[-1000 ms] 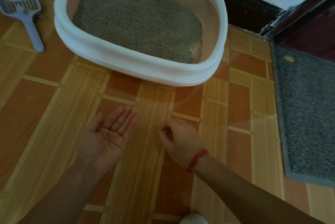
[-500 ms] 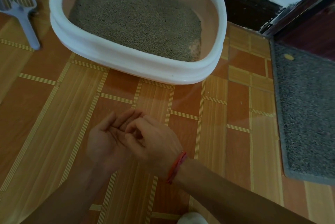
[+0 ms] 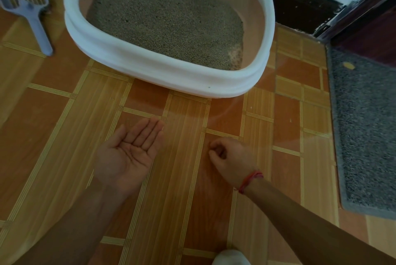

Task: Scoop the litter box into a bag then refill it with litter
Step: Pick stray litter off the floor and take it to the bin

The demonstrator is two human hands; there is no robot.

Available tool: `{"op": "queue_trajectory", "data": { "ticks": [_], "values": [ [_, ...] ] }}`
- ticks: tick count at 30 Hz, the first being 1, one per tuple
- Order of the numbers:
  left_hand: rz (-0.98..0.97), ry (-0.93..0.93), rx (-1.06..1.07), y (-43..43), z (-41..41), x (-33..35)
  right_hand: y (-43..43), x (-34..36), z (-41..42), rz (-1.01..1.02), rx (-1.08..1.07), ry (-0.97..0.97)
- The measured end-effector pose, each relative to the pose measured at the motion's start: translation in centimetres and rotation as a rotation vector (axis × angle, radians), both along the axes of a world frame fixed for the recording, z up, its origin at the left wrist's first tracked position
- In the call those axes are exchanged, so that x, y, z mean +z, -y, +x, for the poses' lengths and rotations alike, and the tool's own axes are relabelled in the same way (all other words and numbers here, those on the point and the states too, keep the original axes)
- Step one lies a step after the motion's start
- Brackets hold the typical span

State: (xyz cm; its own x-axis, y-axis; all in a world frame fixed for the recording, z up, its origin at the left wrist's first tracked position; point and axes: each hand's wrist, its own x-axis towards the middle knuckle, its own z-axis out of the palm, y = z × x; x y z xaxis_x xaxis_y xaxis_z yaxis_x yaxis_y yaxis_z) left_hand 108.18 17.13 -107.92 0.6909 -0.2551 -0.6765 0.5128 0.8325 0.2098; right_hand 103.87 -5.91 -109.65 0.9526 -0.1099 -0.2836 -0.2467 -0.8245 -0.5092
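Note:
A white oval litter box (image 3: 171,72) stands on the tiled floor ahead of me, holding grey litter (image 3: 167,18) that is heaped toward the left and thin at the right corner. A grey slotted scoop (image 3: 27,5) lies on the floor to the left of the box. My left hand (image 3: 128,155) hovers palm up with straight fingers, and I see nothing clear in the palm. My right hand (image 3: 231,157) is low over the floor to its right, fingers curled and fingertips pinched together. Whatever they pinch is too small to see. No bag is in view.
A grey doormat (image 3: 364,125) covers the floor at the right, with a small yellow speck on it. A dark door frame (image 3: 353,18) and dark skirting run behind the box. Something white (image 3: 230,258) shows at the bottom edge.
Half a second ago my right hand's fingertips were over my left palm. The right hand has since moved back right, down to the floor, and the left palm lies open again.

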Motion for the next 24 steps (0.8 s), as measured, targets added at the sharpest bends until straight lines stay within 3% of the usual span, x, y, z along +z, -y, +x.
{"op": "queue_trajectory", "data": {
  "ticks": [9,13,18,24],
  "values": [
    [-0.020,0.003,0.005,-0.4,0.1,0.1,-0.2,-0.7,0.0,-0.127,0.156,0.059],
    [-0.031,0.001,0.016,-0.5,0.2,0.1,-0.6,-0.5,0.0,-0.165,0.192,-0.009],
    [-0.018,0.016,-0.009,-0.1,0.2,0.5,-3.7,1.4,0.6,0.001,0.169,0.054],
    [-0.054,0.033,-0.086,0.5,0.2,1.2,-10.3,4.6,2.1,0.177,0.307,0.175]
  ]
}}
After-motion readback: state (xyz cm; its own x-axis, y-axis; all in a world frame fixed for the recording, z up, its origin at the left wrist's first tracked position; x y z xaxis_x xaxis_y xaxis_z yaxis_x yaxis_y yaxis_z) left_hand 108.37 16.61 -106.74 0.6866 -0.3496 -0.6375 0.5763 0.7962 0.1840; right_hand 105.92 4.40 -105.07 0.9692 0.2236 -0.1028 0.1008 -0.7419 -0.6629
